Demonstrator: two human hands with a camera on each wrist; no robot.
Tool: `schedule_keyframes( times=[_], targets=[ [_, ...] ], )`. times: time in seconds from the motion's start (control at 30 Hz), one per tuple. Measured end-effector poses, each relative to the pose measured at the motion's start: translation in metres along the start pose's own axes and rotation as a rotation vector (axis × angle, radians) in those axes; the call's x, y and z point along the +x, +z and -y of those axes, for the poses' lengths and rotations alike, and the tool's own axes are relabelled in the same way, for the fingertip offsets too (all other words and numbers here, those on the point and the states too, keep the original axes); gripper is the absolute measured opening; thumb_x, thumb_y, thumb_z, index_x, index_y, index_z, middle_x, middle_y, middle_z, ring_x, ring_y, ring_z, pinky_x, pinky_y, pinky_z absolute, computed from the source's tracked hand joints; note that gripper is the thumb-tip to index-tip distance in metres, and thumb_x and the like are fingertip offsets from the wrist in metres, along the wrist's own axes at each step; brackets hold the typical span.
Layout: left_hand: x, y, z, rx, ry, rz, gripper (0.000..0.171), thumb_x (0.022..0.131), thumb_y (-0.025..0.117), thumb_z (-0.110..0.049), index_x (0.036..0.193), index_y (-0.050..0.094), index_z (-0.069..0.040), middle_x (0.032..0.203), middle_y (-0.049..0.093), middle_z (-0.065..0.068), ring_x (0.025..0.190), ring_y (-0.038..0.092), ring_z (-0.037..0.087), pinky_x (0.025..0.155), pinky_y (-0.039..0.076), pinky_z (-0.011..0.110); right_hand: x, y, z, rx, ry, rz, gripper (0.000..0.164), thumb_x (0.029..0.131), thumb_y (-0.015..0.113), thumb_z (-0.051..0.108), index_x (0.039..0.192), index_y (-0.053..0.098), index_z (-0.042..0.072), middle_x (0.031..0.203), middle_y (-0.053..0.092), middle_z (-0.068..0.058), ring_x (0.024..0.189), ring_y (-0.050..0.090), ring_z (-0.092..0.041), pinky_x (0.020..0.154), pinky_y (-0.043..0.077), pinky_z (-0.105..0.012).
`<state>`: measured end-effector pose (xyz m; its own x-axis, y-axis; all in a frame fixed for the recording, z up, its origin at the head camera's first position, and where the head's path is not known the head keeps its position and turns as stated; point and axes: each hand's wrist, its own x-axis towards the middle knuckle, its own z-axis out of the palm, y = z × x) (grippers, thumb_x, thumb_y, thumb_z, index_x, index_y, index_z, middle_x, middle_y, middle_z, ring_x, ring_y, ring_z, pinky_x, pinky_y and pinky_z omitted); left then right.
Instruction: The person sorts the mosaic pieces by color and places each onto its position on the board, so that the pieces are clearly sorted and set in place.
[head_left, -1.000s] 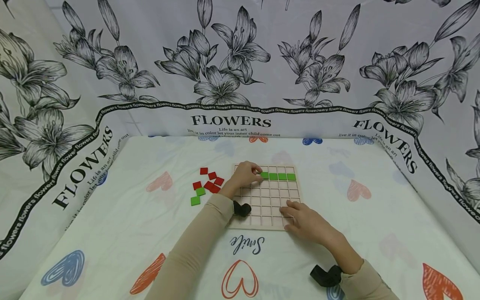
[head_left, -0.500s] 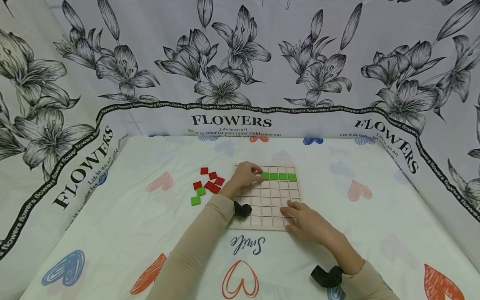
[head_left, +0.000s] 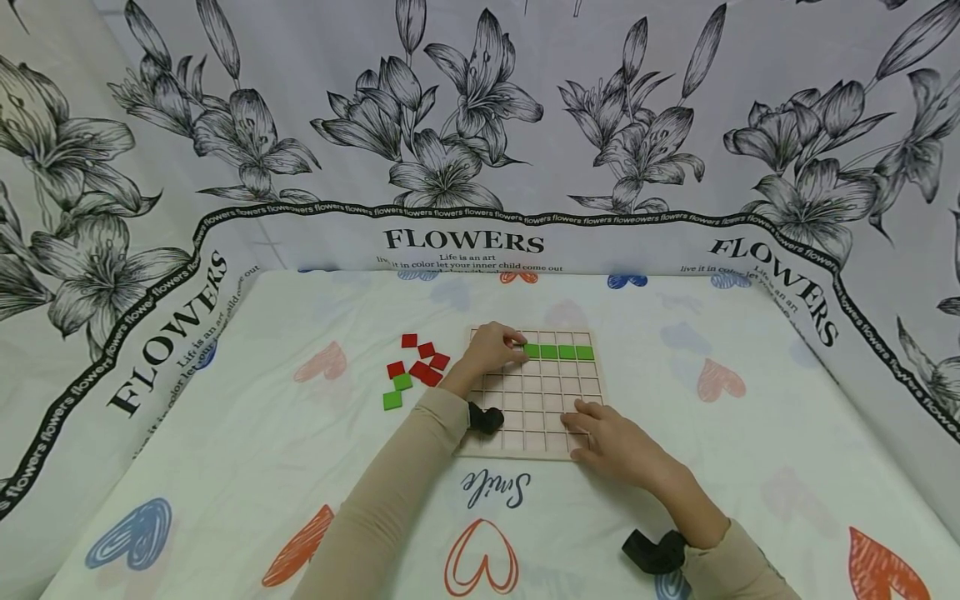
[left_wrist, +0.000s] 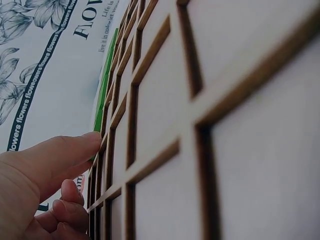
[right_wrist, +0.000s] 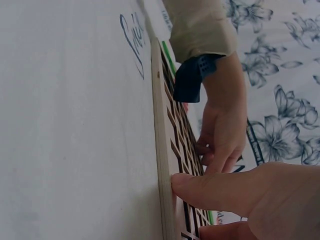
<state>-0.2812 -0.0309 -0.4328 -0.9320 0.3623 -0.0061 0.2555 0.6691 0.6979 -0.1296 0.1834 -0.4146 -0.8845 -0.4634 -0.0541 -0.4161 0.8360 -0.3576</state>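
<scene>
A wooden grid board [head_left: 525, 455] lies on the table, with a row of several green square tiles [head_left: 566, 352] near its far side. At the left end of that row is my left hand [head_left: 491, 348]. The left wrist view shows its thumb and index finger meeting at a green tile [left_wrist: 93, 159], mostly hidden by the fingertips, which they pinch; the other fingers [left_wrist: 70, 212] are curled. My right hand [head_left: 618, 446] rests on the board's near right corner with its fingers spread. In the right wrist view its thumb [right_wrist: 187, 184] touches the board's edge.
Left of the board lie several loose red tiles [head_left: 408, 341] and two green tiles [head_left: 392, 401]. A white cloth [head_left: 225, 467] with printed hearts covers the table. A flower-printed curtain [head_left: 600, 167] stands behind it. Black straps with small housings [head_left: 654, 552] sit at both wrists.
</scene>
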Motion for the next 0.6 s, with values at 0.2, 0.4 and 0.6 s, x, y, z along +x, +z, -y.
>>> schedule_keyframes(
  times=[0.2, 0.4, 0.6],
  targets=[
    [-0.0002, 0.0005, 0.0003, -0.008, -0.01, -0.008, 0.026, 0.083, 0.075, -0.017, 0.107, 0.074, -0.007, 0.074, 0.057, 0.003, 0.066, 0.043, 0.011, 0.062, 0.033, 0.02, 0.0004, 0.0008, -0.0005, 0.009, 0.006, 0.001, 0.046, 0.087, 0.07, 0.021, 0.129, 0.06, 0.008, 0.14, 0.05, -0.025, 0.128, 0.05, -0.044, 0.1, 0.045, -0.055],
    [-0.0006, 0.0003, 0.0003, -0.011, -0.01, -0.013, 0.027, 0.082, 0.076, -0.017, 0.107, 0.074, -0.007, 0.071, 0.055, 0.001, 0.064, 0.041, 0.01, 0.061, 0.032, 0.019, 0.0004, -0.0003, 0.0002, 0.012, 0.009, 0.012, 0.046, 0.087, 0.07, 0.021, 0.13, 0.059, 0.007, 0.141, 0.05, -0.025, 0.129, 0.049, -0.044, 0.1, 0.045, -0.055],
    [-0.0004, 0.0011, 0.0014, -0.02, -0.007, -0.013, 0.027, 0.082, 0.075, -0.016, 0.107, 0.074, -0.006, 0.069, 0.054, -0.001, 0.064, 0.042, 0.01, 0.062, 0.032, 0.02, -0.0003, -0.0012, 0.0014, 0.009, 0.017, 0.019, 0.046, 0.087, 0.07, 0.022, 0.129, 0.06, 0.008, 0.141, 0.05, -0.024, 0.129, 0.049, -0.044, 0.099, 0.045, -0.055]
  ],
)
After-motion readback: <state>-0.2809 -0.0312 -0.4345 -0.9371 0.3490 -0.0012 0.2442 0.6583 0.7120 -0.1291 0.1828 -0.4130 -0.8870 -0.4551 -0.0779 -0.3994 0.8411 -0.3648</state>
